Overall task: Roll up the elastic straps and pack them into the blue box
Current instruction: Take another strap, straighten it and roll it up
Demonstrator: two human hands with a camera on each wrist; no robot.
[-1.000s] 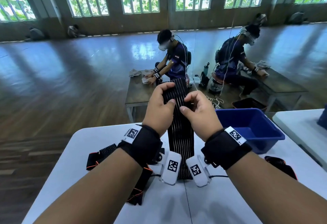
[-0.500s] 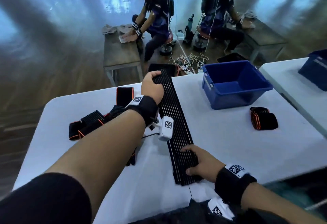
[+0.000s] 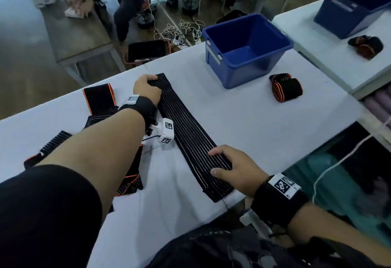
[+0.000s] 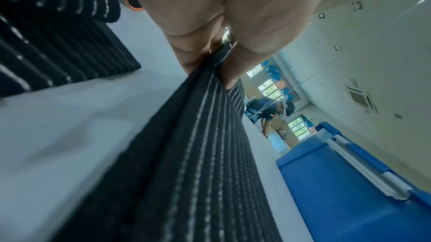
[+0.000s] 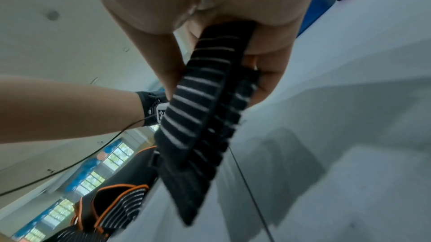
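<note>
A long black elastic strap (image 3: 190, 132) with thin white stripes lies stretched flat on the white table (image 3: 264, 123). My left hand (image 3: 148, 87) grips its far end; the left wrist view shows the strap (image 4: 198, 144) pinched between thumb and fingers (image 4: 231, 72). My right hand (image 3: 232, 166) holds the near end by the table's front edge, fingers over the top and thumb at the side; in the right wrist view that end of the strap (image 5: 205, 106) is clamped in the hand. The blue box (image 3: 245, 49) stands open and empty at the far right.
A rolled black and orange strap (image 3: 285, 87) lies right of the box. Several loose black and orange straps (image 3: 99, 100) are heaped at the left under my left arm. A second table at the right carries another blue box (image 3: 351, 7) and another roll (image 3: 366, 46).
The strap was held up in both hands a second ago; it now lies flat on the table. My hands have drawn apart to its two ends, the right one coming near.
</note>
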